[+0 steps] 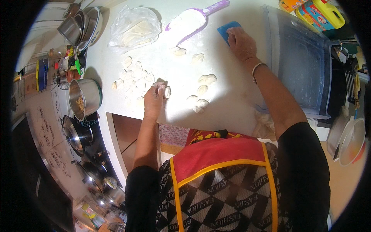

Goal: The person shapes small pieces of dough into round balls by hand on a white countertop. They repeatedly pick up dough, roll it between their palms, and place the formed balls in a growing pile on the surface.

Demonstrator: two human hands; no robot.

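Observation:
My left hand [156,88] is on the white floured work surface, its fingers on a small dough piece [167,92] at the right edge of a group of several dough pieces [134,75]. Whether the fingers grip that piece or only touch it, I cannot tell. My right hand [242,42] is closed on a blue dough scraper [223,30], farther back and to the right. Between the hands lie several more dough pieces [207,79]. At the back, a purple-rimmed scoop [188,21] holds white flour, and a clear plastic bag [134,29] with dough in it lies to its left.
A large translucent plastic bin [301,63] stands on the right, with a yellow jug [320,14] behind it. Along the left are a steel pot [87,95] with food inside, a lidded pan [74,136] and stacked metal bowls [71,30].

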